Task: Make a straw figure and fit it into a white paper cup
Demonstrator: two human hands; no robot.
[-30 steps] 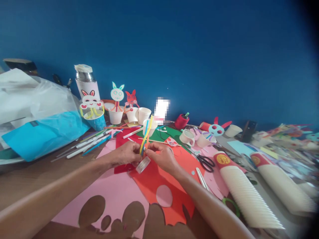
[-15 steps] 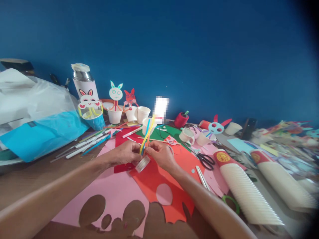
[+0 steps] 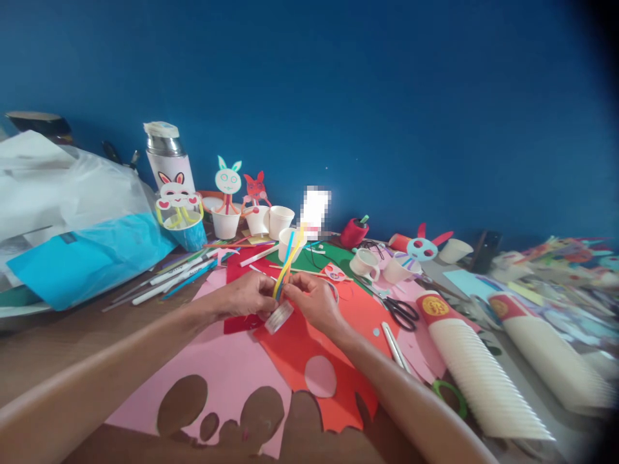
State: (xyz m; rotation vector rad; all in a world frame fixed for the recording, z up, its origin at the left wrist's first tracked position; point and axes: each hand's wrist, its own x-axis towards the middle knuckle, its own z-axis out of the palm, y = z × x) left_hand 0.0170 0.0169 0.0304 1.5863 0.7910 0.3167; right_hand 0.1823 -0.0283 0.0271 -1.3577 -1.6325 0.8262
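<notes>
My left hand (image 3: 252,294) is closed, pinching a small bundle of thin strips. Among them a yellow strip (image 3: 293,258) and a blue strip (image 3: 290,245) rise from the fingers, with some orange beside them. My right hand (image 3: 312,298) is closed too, its fingertips at the lower part of the same bundle. Just below the fingers hangs a roll of clear tape (image 3: 279,318), apparently held by my left hand. The exact grip on tape and strips is partly hidden. Behind the strips stands a white paper cup (image 3: 286,248).
Pink paper (image 3: 227,367) with cut-out holes and orange-red paper (image 3: 333,348) lie under my hands. Right are scissors (image 3: 401,312), a white knife (image 3: 394,345) and stacked paper cups (image 3: 483,374). Left are markers (image 3: 176,277) and a plastic bag (image 3: 97,187). Rabbit figures (image 3: 227,183) stand behind.
The view has shifted slightly, so everything sits a little farther right. Both hands stay together at the strips, with only small finger movement.
</notes>
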